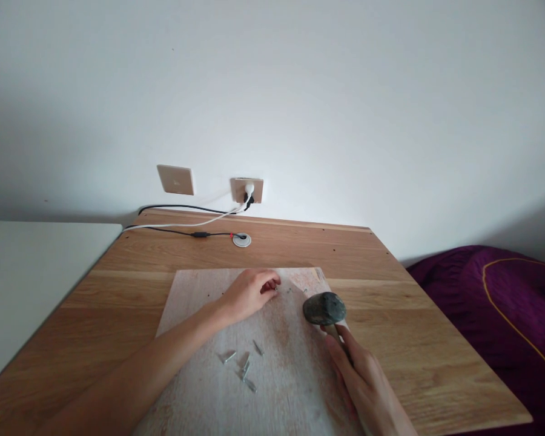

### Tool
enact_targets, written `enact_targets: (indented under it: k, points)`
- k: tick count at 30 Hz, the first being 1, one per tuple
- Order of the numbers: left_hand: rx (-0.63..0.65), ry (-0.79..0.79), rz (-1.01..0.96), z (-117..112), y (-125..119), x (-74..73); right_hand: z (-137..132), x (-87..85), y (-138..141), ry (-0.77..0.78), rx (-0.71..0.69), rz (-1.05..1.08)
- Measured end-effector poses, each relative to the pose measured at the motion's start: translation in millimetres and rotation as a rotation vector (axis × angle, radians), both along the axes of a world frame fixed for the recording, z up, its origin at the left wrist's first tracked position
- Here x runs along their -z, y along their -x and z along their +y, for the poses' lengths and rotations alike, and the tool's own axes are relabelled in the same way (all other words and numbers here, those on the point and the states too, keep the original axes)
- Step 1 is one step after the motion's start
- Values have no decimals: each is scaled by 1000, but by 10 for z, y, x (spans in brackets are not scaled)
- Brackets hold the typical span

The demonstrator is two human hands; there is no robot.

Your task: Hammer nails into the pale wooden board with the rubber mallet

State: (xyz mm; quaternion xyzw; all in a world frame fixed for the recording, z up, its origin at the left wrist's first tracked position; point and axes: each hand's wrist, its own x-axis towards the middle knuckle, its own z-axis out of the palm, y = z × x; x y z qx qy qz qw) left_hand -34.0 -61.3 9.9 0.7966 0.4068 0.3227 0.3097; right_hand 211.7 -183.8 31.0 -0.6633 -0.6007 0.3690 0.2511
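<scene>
My right hand [361, 369] is wrapped round the handle of a mallet with a dark rubber head [324, 308], raised over the right side of a pale wooden board [200, 363]. Near the board's far edge, my left hand [252, 293] is closed in a pinch on a small silver nail [276, 289], mostly covered by the fingers. Several loose nails [246, 367] lie on the board, nearer to me than my left hand. To the right of the pinch, small metal bits [289, 289] stick up from the board, too small to make out fully.
Beneath the board is a wooden desk [436, 351]. Black and white cables [186, 224] run along its back to a wall socket [248, 190] and a round grommet [242, 240]. A white surface [40, 278] adjoins at left; purple fabric [467, 303] lies at right.
</scene>
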Motion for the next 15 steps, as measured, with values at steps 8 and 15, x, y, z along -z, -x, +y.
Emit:
enact_targets:
  k: [8, 15]
  points:
    - [-19, -69, 94, 8, 2, -12, -15, -3, 41, 57, 26, 10]
    - [-5, -56, 73, 32, 23, 34, -34, -9, 51, 64, -2, 54]
